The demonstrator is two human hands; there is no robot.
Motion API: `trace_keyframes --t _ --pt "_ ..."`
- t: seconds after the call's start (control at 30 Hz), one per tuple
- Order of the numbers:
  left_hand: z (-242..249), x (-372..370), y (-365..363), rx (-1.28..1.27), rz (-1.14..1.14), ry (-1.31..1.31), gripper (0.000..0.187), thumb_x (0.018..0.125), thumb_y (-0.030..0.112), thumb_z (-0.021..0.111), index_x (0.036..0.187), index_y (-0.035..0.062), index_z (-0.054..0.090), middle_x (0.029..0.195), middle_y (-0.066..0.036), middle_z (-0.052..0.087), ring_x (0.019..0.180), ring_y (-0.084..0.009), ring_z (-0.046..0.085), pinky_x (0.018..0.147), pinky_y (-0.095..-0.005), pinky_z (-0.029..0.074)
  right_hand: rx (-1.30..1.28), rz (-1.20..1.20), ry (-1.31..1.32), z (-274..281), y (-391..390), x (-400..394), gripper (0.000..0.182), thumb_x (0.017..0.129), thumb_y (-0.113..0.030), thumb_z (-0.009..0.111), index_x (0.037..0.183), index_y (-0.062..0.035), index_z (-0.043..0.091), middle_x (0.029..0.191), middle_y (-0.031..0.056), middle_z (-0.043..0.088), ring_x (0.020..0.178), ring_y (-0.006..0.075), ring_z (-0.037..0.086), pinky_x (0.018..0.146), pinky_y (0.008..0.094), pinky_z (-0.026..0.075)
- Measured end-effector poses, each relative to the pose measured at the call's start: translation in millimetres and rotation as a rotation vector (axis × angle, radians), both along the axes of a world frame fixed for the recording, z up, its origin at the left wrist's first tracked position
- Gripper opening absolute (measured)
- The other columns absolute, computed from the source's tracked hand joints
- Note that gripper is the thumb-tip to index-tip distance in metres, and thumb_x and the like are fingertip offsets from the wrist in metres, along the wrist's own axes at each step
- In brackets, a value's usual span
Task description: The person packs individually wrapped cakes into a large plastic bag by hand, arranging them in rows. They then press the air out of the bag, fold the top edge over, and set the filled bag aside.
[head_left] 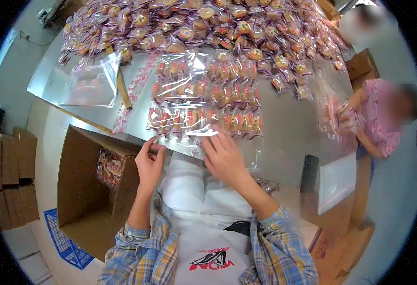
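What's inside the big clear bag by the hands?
Rows of small wrapped snacks show through the clear bag. Both hands, left and right, touch its near edge. Anything beneath the rows is hidden.

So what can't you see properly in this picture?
Head view only:
- Print on the snack packets: too small to read.
- Far end of the packet pile: cut off by the top edge.
- Cardboard box contents: mostly hidden by its walls.
- Left hand fingertips: curled under, grip unclear.
- Right hand palm: faces down.

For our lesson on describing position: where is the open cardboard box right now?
In the head view, the open cardboard box sits on the floor at lower left, below the metal table's edge, just left of the left hand; a few snack packets lie inside.
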State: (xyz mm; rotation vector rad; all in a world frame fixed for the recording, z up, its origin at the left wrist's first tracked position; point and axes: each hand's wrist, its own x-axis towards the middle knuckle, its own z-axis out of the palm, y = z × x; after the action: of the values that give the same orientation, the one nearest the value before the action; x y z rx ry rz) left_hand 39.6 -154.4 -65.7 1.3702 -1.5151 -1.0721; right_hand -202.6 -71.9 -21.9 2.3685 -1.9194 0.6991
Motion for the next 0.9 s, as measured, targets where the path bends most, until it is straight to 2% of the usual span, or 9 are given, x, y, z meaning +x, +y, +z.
trace_keyframes --t 0.13,0.17,0.27,0.37,0.57,0.7,0.77,0.83,0.9 --pt "-14 4 5 0.155 0.016 0.064 0.036 0.097 0.002 0.069 0.131 -0.0021 0.061 0.086 0.004 0.057 0.071 -0.0023 0.051 0.064 -0.0193 0.045 0.002 0.024 0.092 4 -26 7 0.060 0.085 -0.030 0.078 0.139 -0.0094 0.063 0.153 0.0166 0.052 0.143 0.0378 0.046 0.120 0.0538 0.035" --pt "-22 4 10 0.052 -0.032 0.080 0.036 0.097 0.002 0.069 0.131 -0.0004 0.059 0.084 0.005 0.055 0.074 -0.0034 0.051 0.065 -0.0196 0.046 -0.010 0.035 0.084 4 -32 8 0.059 0.086 -0.032 0.078 0.139 -0.0119 0.064 0.152 0.0163 0.052 0.143 0.0377 0.046 0.120 0.0540 0.035" --pt "-6 -1 25 0.133 -0.094 -0.009 0.038 0.097 0.004 0.071 0.132 -0.0003 0.058 0.083 0.002 0.056 0.076 -0.0052 0.051 0.068 -0.0217 0.047 -0.086 0.076 0.044 -4 -57 11 0.074 0.080 -0.031 0.082 0.149 -0.0192 0.057 0.153 0.0147 0.054 0.144 0.0388 0.046 0.118 0.0571 0.036" --pt "8 -3 31 0.173 -0.100 -0.018 0.037 0.098 0.007 0.069 0.132 -0.0009 0.057 0.079 0.003 0.052 0.073 -0.0064 0.048 0.067 -0.0242 0.045 -0.148 0.104 0.045 -9 -65 13 0.049 0.087 -0.040 0.076 0.135 -0.0278 0.068 0.145 0.0072 0.062 0.144 0.0367 0.047 0.119 0.0531 0.036" --pt "9 14 22 0.200 -0.229 -0.018 0.034 0.102 0.008 0.063 0.134 -0.0018 0.054 0.078 0.005 0.045 0.073 -0.0060 0.043 0.066 -0.0230 0.040 -0.183 0.040 0.127 -16 -77 8 0.052 0.088 -0.029 0.072 0.139 -0.0218 0.065 0.144 0.0095 0.063 0.136 0.0370 0.055 0.114 0.0551 0.040" --pt "-10 16 15 0.157 -0.204 0.040 0.032 0.102 0.005 0.061 0.132 -0.0027 0.053 0.076 0.002 0.051 0.067 -0.0059 0.044 0.061 -0.0245 0.040 -0.160 -0.018 0.175 -11 -78 19 0.050 0.091 -0.024 0.065 0.140 -0.0152 0.063 0.138 0.0121 0.066 0.133 0.0361 0.058 0.110 0.0555 0.044" --pt "-6 11 18 0.242 -0.147 0.084 0.031 0.104 0.009 0.059 0.132 -0.0011 0.052 0.077 0.001 0.054 0.067 -0.0053 0.045 0.062 -0.0236 0.040 0.041 -0.035 -0.229 -8 -72 38 0.052 0.091 -0.027 0.066 0.142 -0.0161 0.062 0.141 0.0106 0.064 0.134 0.0345 0.056 0.113 0.0556 0.041" --pt "-4 7 23 0.325 -0.138 0.108 0.029 0.107 0.012 0.056 0.132 0.0000 0.052 0.078 0.001 0.056 0.067 -0.0048 0.046 0.062 -0.0229 0.040 -0.091 0.063 0.147 -7 -64 49 0.060 0.089 -0.035 0.071 0.147 -0.0225 0.060 0.148 0.0088 0.060 0.140 0.0347 0.051 0.121 0.0557 0.035" --pt "3 4 28 0.399 -0.175 0.112 0.027 0.109 0.016 0.052 0.132 0.0008 0.053 0.078 0.001 0.057 0.068 -0.0043 0.046 0.063 -0.0223 0.040 -0.160 0.127 0.094 -9 -65 61 0.065 0.088 -0.039 0.074 0.148 -0.0225 0.059 0.144 0.0089 0.063 0.137 0.0344 0.055 0.119 0.0535 0.037"
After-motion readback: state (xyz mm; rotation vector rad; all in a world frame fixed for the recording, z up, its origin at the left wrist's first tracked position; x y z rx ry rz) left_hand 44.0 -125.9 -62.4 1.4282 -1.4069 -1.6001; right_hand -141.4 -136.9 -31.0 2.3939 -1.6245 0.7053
